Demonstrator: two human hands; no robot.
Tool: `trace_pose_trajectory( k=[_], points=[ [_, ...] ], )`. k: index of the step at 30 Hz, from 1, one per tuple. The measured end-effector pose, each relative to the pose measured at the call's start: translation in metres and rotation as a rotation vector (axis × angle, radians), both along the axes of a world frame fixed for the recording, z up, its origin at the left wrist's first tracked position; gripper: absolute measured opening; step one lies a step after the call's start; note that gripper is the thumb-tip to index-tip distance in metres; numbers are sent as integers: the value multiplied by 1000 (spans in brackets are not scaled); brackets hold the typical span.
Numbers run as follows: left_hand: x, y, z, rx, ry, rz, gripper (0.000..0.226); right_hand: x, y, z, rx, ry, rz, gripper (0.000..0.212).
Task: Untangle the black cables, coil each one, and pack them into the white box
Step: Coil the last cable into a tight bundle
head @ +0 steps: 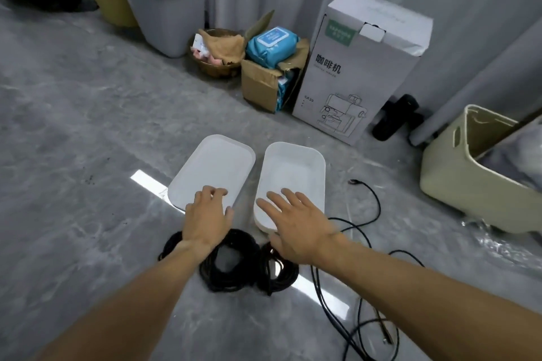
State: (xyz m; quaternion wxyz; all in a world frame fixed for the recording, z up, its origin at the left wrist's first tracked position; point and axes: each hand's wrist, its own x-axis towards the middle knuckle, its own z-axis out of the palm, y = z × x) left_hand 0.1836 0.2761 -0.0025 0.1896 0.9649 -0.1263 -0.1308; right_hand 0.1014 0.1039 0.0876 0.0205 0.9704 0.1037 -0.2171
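A white box point(296, 167) lies open on the grey floor, with its white lid point(215, 165) flat beside it on the left. Two coiled black cables sit just in front: one coil point(231, 259) under my left wrist, another coil point(277, 271) below my right hand. A loose black cable point(368, 211) trails over the floor to the right. My left hand point(206, 215) hovers over the lid's near edge with fingers loosely curled, holding nothing. My right hand point(296, 224) is spread flat over the box's near end, empty.
Along the curtain stand a grey swing-lid bin point(164, 0), a basket point(215, 53), a cardboard box with blue wipes point(271, 67) and a tall white coffee-machine carton point(363, 67). A beige crate point(481, 167) sits at the right, a black bottle point(394, 117) beside the carton.
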Motion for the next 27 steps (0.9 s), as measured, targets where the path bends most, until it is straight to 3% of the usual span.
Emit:
trace_pose_trajectory(
  k=[5, 14, 27],
  points=[
    [-17, -97, 50, -175, -127, -273, 31, -23, -58, 29, -35, -36, -147, 70],
    [-78, -220, 74, -69, -81, -650, 32, -92, -162, 37, -4, -94, -390, 57],
    [-97, -276, 28, 63, 31, -684, 36, -144, -237, 2, -88, -26, -510, 69]
  ],
)
